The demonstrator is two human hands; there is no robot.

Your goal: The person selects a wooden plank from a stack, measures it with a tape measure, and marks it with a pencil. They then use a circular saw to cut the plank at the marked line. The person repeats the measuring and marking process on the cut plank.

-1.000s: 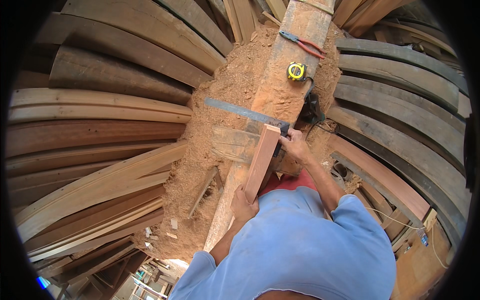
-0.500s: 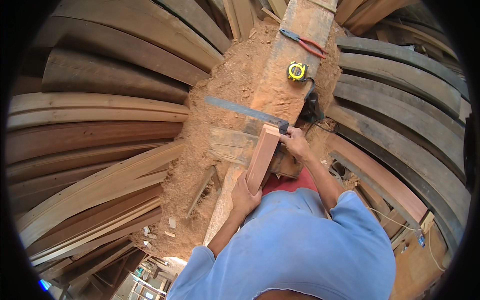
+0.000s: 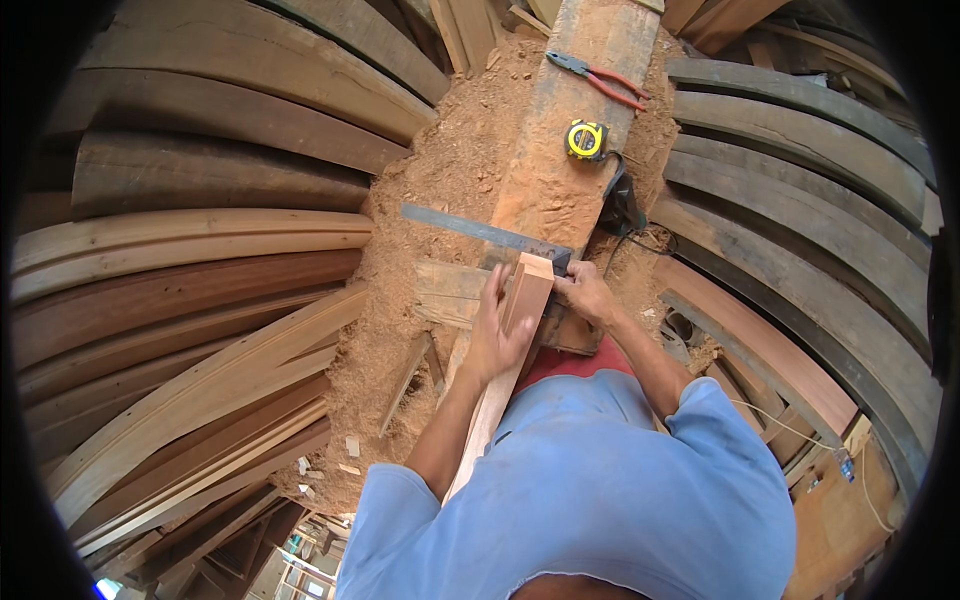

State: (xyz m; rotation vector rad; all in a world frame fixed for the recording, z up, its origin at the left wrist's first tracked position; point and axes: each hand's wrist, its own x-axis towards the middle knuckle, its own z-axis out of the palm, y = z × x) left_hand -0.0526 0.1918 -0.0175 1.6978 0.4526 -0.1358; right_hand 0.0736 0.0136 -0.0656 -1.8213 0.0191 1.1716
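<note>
A reddish squared timber piece [image 3: 527, 292], with a step cut at its far end, slants in front of my body. My left hand [image 3: 497, 335] lies along its left side, fingers stretched out and slightly blurred, thumb apart. At the timber's far end my right hand [image 3: 587, 293] is closed by the dark stock of a try square [image 3: 480, 230], gripping it. The long grey blade points left over the sawdust. My fingers partly hide the stock and the timber's end. Where the timber's near end lies is hard to tell.
A dusty plank [image 3: 560, 140] runs away from me, bearing a yellow tape measure [image 3: 586, 140] and red-handled pliers [image 3: 600, 80]. A black corded tool [image 3: 622, 205] sits by its right edge. Stacked boards [image 3: 190, 235] line the left, more boards [image 3: 800, 190] the right. Sawdust [image 3: 440, 160] covers the floor.
My left hand has slid up the timber from its near end toward the far end, and its fingers have straightened. My right hand stays at the try square.
</note>
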